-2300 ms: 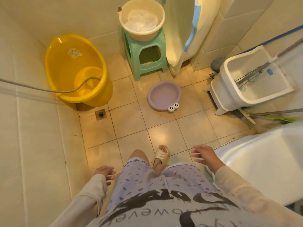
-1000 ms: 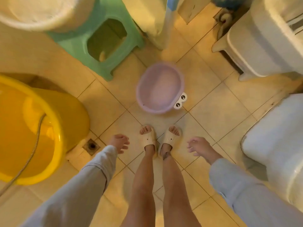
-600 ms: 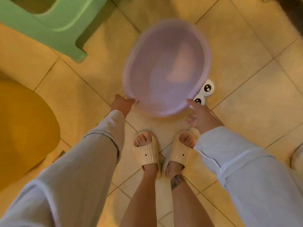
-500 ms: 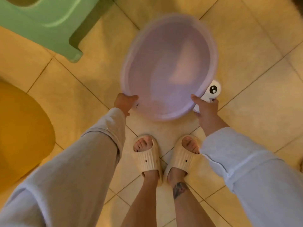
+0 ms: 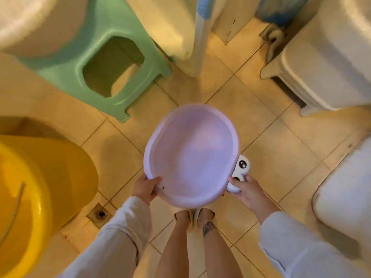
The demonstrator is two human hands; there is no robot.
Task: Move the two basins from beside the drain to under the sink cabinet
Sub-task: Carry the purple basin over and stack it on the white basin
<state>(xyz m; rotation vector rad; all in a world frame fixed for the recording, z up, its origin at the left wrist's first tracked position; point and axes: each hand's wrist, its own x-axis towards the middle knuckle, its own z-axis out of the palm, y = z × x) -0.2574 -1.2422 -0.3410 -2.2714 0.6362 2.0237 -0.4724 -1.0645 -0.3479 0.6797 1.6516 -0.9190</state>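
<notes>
A round lilac basin (image 5: 192, 155) with a white googly-eyed handle (image 5: 240, 169) is held up off the tiled floor in front of my legs. My left hand (image 5: 145, 188) grips its near left rim, thumb over the edge. My right hand (image 5: 246, 190) holds the near right rim at the eyed handle. A large yellow basin (image 5: 46, 189) stands on the floor at the left, with a hose lying in it. The floor drain (image 5: 99, 214) sits between the yellow basin and my left sleeve. The basin hides my toes.
A green plastic stool (image 5: 96, 65) carrying a cream basin (image 5: 26, 21) stands at the back left. A cream curtain (image 5: 176, 33) hangs at the back middle. A white mop sink (image 5: 329, 63) is at the back right, a white fixture (image 5: 345, 197) at the right.
My hands closed on the lilac basin's rim and raised it off the floor towards me. My head has risen, so more of the room shows.
</notes>
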